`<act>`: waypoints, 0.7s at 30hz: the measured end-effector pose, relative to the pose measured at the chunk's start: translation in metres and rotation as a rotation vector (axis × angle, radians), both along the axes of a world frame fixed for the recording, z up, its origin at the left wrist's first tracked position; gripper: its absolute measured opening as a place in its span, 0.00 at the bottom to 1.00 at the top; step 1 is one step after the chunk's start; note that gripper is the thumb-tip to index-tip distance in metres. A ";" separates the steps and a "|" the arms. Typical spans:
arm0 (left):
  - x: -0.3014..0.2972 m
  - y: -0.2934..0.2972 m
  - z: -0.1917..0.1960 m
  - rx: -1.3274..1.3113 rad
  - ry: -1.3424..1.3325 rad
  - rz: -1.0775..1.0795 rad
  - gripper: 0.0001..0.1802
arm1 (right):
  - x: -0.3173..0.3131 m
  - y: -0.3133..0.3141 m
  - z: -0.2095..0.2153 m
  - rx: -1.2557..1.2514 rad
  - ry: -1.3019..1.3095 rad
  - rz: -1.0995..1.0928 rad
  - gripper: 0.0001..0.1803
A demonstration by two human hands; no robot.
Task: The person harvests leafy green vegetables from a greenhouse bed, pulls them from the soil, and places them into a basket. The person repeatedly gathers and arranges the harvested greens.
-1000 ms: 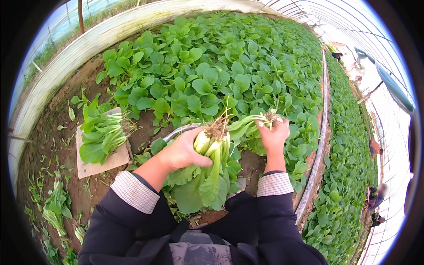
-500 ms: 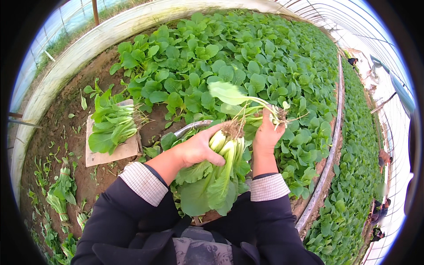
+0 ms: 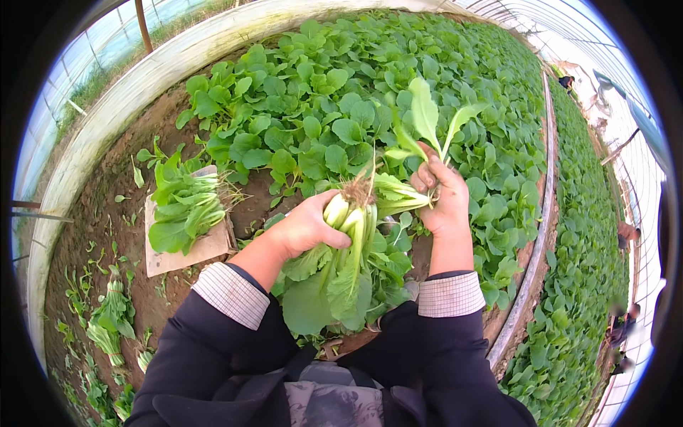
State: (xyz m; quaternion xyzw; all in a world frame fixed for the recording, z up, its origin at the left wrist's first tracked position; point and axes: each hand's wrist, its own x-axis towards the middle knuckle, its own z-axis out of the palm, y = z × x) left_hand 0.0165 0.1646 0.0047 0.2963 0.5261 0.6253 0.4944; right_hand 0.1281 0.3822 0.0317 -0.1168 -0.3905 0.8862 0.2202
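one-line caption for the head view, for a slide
Left hand holding a bunch of leafy greens, roots up; right hand holding a few leaves.

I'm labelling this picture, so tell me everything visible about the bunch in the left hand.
The bunch is of leafy greens, gripped by the left hand near the middle of the view, root end uppermost. Brown, stringy roots top thick, pale-green stalks; broad green leaves hang below. It looks fresh, and no tie shows on it.
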 end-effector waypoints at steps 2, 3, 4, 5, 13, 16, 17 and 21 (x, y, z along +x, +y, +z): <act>0.004 0.001 -0.002 -0.050 0.187 0.024 0.40 | -0.005 -0.006 0.003 0.446 -0.163 -0.375 0.09; 0.002 0.002 -0.010 -0.047 0.266 0.042 0.41 | -0.009 -0.001 -0.005 0.626 -0.150 -0.572 0.09; 0.001 0.000 -0.010 -0.050 0.296 0.070 0.42 | -0.014 -0.001 -0.007 0.809 -0.135 -0.760 0.09; -0.001 -0.003 -0.010 -0.053 0.327 0.100 0.43 | -0.013 0.000 -0.005 0.700 -0.079 -0.756 0.08; -0.015 -0.025 0.005 -0.104 0.830 0.409 0.45 | 0.010 0.037 -0.017 1.287 -0.975 -0.141 0.31; -0.016 -0.026 0.004 -0.078 0.814 0.377 0.45 | 0.013 0.013 -0.029 1.193 -0.754 0.265 0.40; -0.014 -0.024 0.001 -0.058 0.778 0.348 0.45 | 0.007 -0.001 -0.025 0.937 -0.525 0.250 0.40; 0.000 -0.013 -0.004 0.097 0.249 0.077 0.48 | -0.028 -0.048 -0.018 0.238 0.139 0.036 0.25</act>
